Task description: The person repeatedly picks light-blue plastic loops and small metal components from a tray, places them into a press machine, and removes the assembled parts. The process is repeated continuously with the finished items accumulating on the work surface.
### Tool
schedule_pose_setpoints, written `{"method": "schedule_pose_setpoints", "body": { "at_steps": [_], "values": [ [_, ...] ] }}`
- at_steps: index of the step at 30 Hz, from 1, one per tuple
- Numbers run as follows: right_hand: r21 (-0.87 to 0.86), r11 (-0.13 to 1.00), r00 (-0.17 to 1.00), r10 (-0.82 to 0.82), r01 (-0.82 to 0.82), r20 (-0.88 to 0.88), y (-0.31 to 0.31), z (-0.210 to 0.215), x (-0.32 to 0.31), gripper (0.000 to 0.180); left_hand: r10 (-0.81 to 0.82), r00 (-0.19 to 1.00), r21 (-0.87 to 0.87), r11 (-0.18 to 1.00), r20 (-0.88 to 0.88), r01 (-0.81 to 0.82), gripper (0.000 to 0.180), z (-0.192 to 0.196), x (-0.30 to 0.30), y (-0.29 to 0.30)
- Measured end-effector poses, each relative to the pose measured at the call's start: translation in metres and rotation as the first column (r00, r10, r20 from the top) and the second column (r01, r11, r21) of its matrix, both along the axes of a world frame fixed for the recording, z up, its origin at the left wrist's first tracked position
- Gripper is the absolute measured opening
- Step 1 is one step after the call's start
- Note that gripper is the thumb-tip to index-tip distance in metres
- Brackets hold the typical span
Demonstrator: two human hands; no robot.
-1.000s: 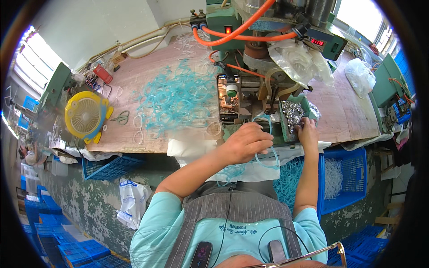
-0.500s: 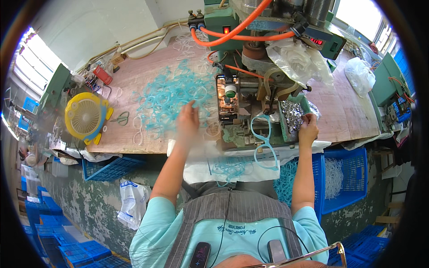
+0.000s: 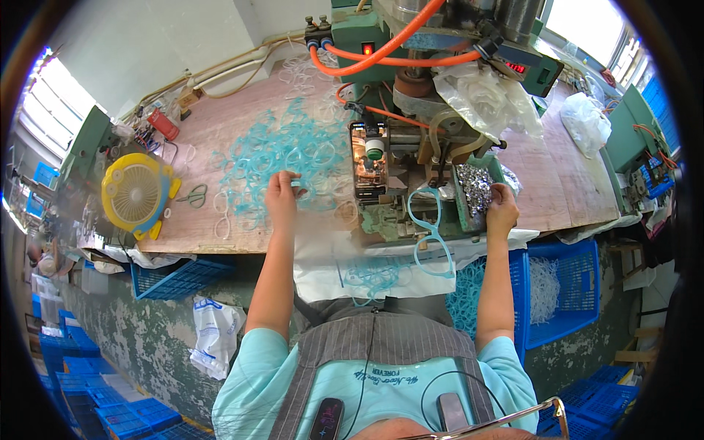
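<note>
Turquoise frames pile [image 3: 282, 158] | just ahead of my left hand [image 3: 281, 196], fingers curled onto its near edge | right hand [image 3: 501, 213] pinched shut at screw tray [image 3: 475, 187], contents unclear

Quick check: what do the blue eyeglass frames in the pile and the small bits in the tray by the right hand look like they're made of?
Pile of frames: likely translucent plastic; light blue, thin, see-through edges. Bits in the tray: probably metal; silvery and glinting, too small to identify.

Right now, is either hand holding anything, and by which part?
Left hand reaches into the pile of blue frames; grip unclear. Right hand rests at the tray of small metal parts; hold unclear.
</note>
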State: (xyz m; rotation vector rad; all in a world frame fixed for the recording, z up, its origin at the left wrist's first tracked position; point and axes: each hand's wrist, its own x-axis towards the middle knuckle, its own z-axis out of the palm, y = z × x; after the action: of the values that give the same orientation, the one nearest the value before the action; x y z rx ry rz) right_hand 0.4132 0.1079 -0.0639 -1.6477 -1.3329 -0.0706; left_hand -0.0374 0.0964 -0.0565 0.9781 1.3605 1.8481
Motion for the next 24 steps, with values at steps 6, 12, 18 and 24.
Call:
{"method": "schedule_pose_setpoints", "body": {
  "at_steps": [6, 12, 18, 24],
  "values": [
    [0.009, 0.984, 0.978, 0.176, -0.176, -0.112, -0.007, 0.036, -0.033, 0.014, 0.037, 0.995, -0.069, 0.997, -0.096, -0.044, 0.031, 0.04, 0.038, -0.018],
    [0.091, 0.919, 0.841, 0.389, -0.385, -0.376, -0.038, 0.087, -0.09, 0.016, 0.147, 0.757, 0.412, 0.895, -0.637, 0.173, 0.031, 0.088, 0.118, -0.055],
    [0.168, 0.886, 0.739, 0.454, -0.432, -0.498, -0.053, 0.1, -0.122, 0.033, -0.003, 0.515, 0.41, 0.602, -0.857, 0.685, 0.033, 0.104, 0.159, -0.058],
    [0.255, 0.86, 0.593, 0.494, -0.443, -0.636, -0.045, 0.103, -0.137, 0.044, -0.028, 0.446, 0.351, 0.573, -0.895, 0.74, 0.039, 0.099, 0.16, -0.061]
  ]
}}
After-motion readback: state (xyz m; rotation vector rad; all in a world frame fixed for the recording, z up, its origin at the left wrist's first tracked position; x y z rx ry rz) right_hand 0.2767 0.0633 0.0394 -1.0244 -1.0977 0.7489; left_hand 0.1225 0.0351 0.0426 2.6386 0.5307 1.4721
